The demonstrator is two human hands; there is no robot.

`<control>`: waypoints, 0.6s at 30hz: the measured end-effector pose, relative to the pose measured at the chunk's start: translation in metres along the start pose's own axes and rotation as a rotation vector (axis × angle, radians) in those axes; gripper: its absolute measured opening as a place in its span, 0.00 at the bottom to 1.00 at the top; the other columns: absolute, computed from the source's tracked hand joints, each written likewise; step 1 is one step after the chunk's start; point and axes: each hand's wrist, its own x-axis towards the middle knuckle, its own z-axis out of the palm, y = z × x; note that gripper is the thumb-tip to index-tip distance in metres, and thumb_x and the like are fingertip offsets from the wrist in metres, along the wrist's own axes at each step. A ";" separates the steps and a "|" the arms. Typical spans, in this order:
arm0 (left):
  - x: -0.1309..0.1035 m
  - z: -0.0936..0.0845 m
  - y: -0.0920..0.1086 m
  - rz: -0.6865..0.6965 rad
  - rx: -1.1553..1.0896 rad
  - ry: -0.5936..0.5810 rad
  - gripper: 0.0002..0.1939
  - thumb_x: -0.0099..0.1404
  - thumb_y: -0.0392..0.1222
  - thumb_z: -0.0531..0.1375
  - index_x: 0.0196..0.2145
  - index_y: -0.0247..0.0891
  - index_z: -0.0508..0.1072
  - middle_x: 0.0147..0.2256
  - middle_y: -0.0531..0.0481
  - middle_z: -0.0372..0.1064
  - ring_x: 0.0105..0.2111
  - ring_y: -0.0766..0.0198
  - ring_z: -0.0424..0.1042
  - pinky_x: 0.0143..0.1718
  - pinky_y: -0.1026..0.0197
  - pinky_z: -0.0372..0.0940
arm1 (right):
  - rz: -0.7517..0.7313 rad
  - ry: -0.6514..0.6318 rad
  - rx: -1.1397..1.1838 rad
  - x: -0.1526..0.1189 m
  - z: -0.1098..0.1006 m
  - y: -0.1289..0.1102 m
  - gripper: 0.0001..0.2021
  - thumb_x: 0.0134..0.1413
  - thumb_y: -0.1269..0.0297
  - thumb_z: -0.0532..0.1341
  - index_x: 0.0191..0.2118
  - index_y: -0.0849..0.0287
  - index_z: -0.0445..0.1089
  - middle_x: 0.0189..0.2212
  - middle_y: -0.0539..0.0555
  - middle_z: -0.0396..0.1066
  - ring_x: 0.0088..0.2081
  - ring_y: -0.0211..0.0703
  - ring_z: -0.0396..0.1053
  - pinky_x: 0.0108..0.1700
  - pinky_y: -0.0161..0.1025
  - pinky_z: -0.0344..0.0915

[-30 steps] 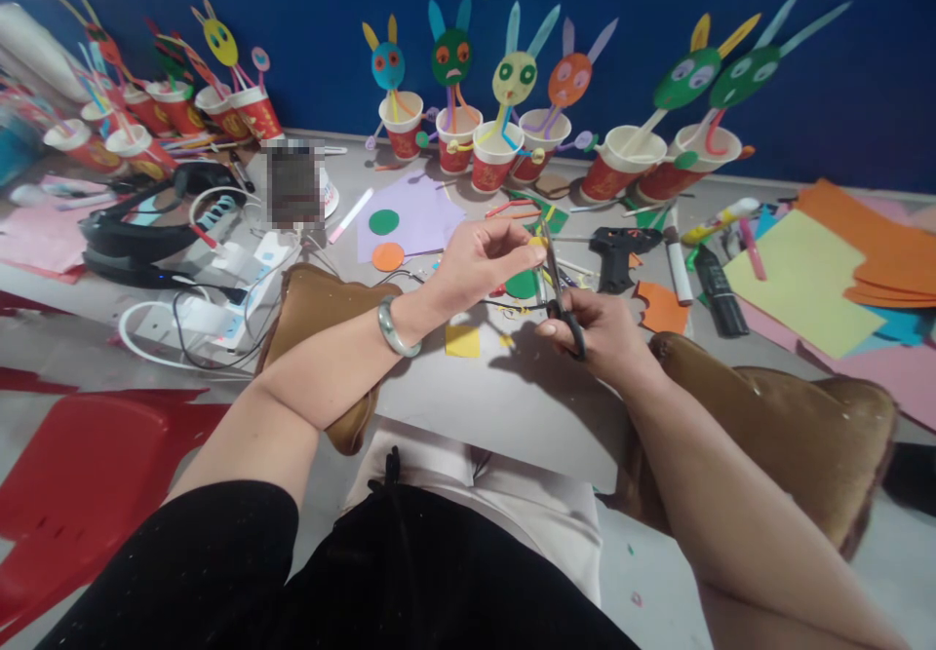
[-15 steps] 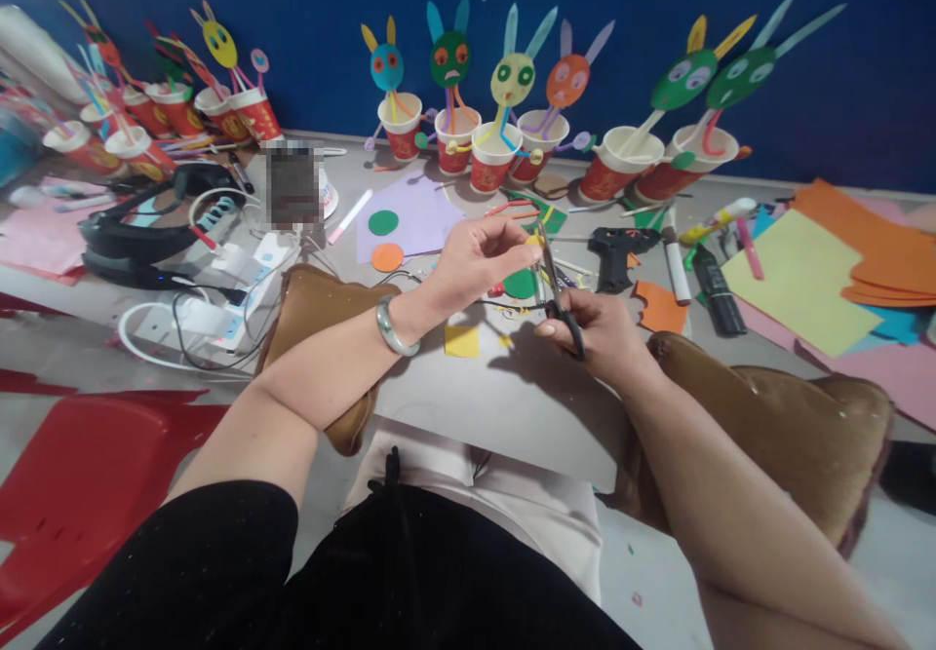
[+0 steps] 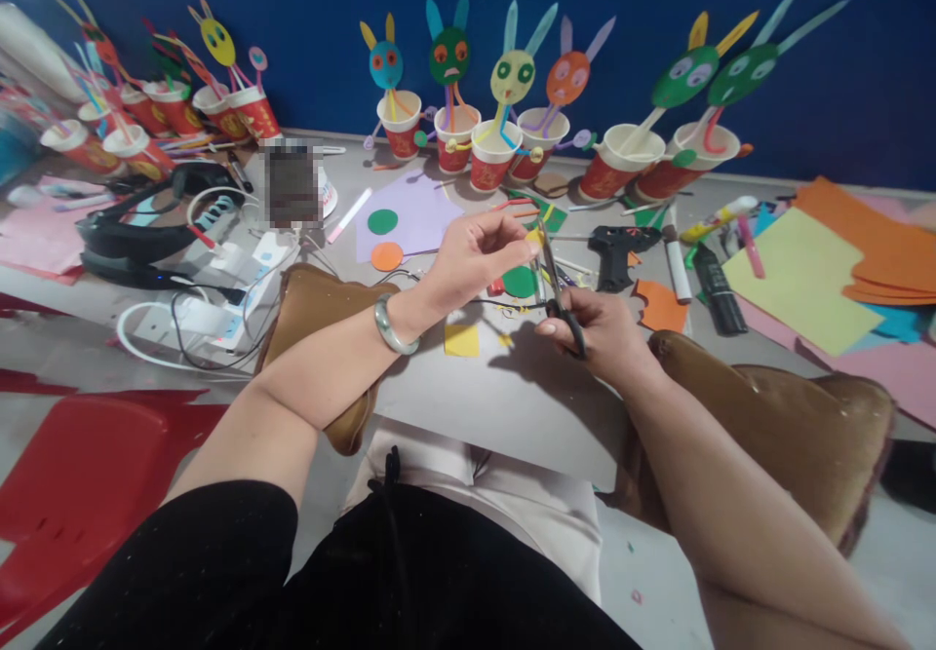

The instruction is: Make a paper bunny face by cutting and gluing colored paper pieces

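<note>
- The left hand [image 3: 475,258] pinches a small yellow paper piece [image 3: 536,239] between its thumb and finger.
- The right hand [image 3: 601,331] grasps the black handles of the scissors [image 3: 554,285].
- The yellow paper piece is up in the air, over the worktop [image 3: 489,392]. It is at the tips of the left hand's fingers, so the left hand is nearer to it than the right hand.
- From the right hand, the paper is farther from the person's body and off to the left.
- The long way of the scissors runs away from the person and leans a little left. Their tips are right by the paper.
- I cannot tell if the paper is between the blades or just beside them. Its own long way is too small to see.
- A yellow paper square [image 3: 461,340] lies on the worktop, nearer the body than the left hand's fingers.
- A green paper circle [image 3: 519,282] lies under the left hand's side of the scissors.
</note>
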 end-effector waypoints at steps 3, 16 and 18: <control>0.000 0.000 0.001 0.006 -0.010 -0.006 0.20 0.59 0.53 0.76 0.28 0.38 0.74 0.27 0.55 0.70 0.29 0.71 0.67 0.32 0.63 0.64 | 0.005 -0.012 0.004 0.000 -0.001 0.001 0.35 0.38 0.30 0.79 0.21 0.53 0.61 0.14 0.48 0.63 0.19 0.35 0.55 0.22 0.37 0.50; 0.000 0.001 -0.002 0.011 -0.035 -0.004 0.25 0.58 0.62 0.77 0.29 0.38 0.75 0.29 0.53 0.73 0.31 0.71 0.70 0.35 0.63 0.66 | 0.020 0.010 0.012 0.000 0.000 0.001 0.35 0.37 0.32 0.79 0.20 0.53 0.61 0.14 0.48 0.63 0.19 0.36 0.56 0.23 0.37 0.50; 0.000 0.001 -0.005 0.005 -0.026 -0.002 0.26 0.58 0.63 0.76 0.29 0.38 0.75 0.29 0.53 0.72 0.30 0.71 0.69 0.33 0.63 0.65 | 0.026 0.005 0.011 0.000 -0.001 0.001 0.35 0.36 0.31 0.79 0.20 0.53 0.61 0.14 0.48 0.63 0.19 0.36 0.55 0.23 0.37 0.50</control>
